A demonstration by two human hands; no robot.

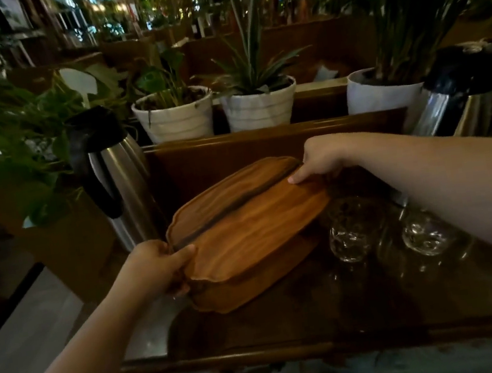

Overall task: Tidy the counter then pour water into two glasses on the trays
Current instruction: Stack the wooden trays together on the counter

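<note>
Both hands are gripping a wooden tray [252,220] above the dark, glossy bench [288,316]: the left hand [158,266] is clamped on its near-left rim at about 8 o'clock, thumb on top, and the right hand [318,158] is pinching the far-right rim at about 2 o'clock. The tray is sitting tilted over a second wooden tray [237,292] lying flat on the bench beneath it; whether the two are touching is hard to tell. Just to the right, at 3 o'clock from the trays, two clear glasses [348,240] [424,235] are standing on the bench under the right forearm. A steel thermos jug [117,179] with a black lid and handle is standing at 10 o'clock, and more steel jugs [466,98] are grouped at 2 o'clock. Behind a raised wooden ledge [275,133], three white pots [176,115] [260,105] [381,91] are holding green plants. The room beyond is dim, with blurred lights and foliage, and a pale floor [22,338] is showing at 8 o'clock.
</note>
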